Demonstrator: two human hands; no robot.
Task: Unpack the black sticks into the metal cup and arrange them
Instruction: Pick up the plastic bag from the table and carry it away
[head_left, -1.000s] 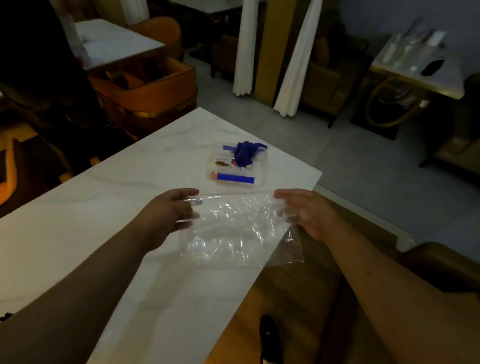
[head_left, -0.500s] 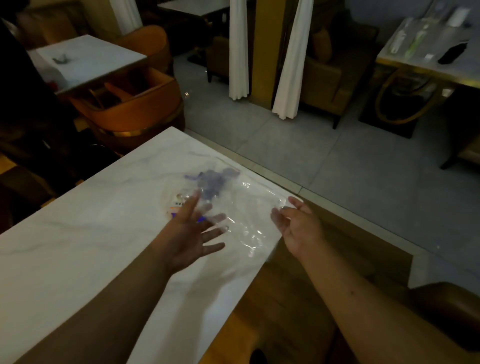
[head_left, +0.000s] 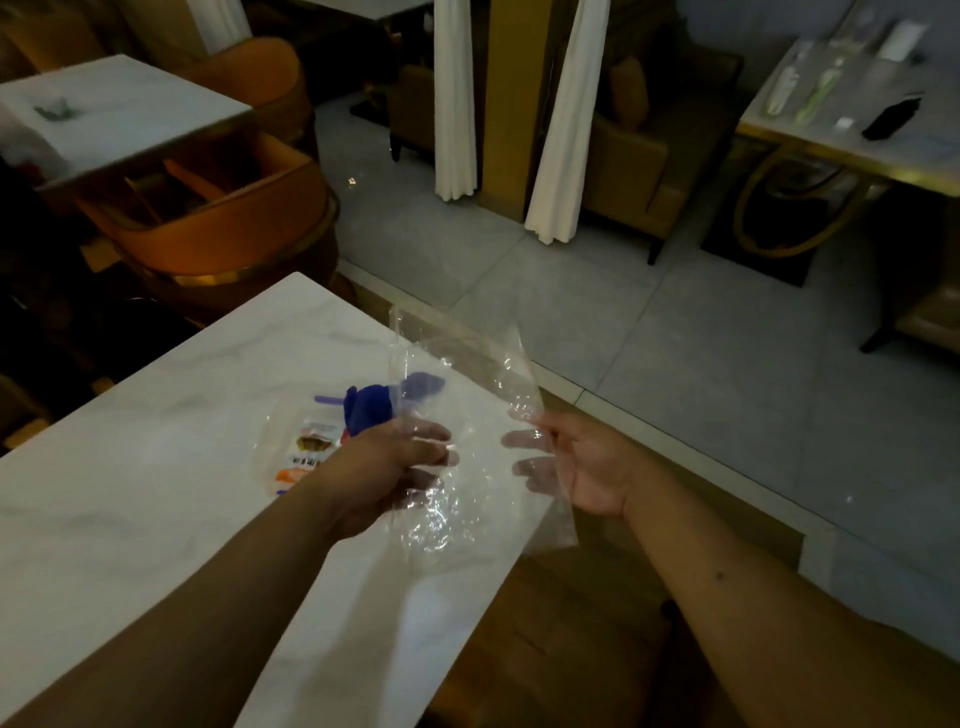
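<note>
An empty clear plastic bag hangs upright between my hands over the right edge of the white marble table. My left hand grips the bag's left side, its fingers seen through the film. My right hand pinches the bag's right edge between thumb and fingers. Behind my left hand lies a small clear packet with orange and blue labels, and a blue bundle rests on it. No black sticks and no metal cup are in view.
An orange chair and a second marble table stand at the far left. Grey tiled floor lies beyond the table's edge. Another table with white items and a black object stands at the far right. A wooden seat lies below my right arm.
The bag has gone from held flat over the table to raised upright. My left hand, open half a second ago, now grips the bag again. The view has tilted up.
</note>
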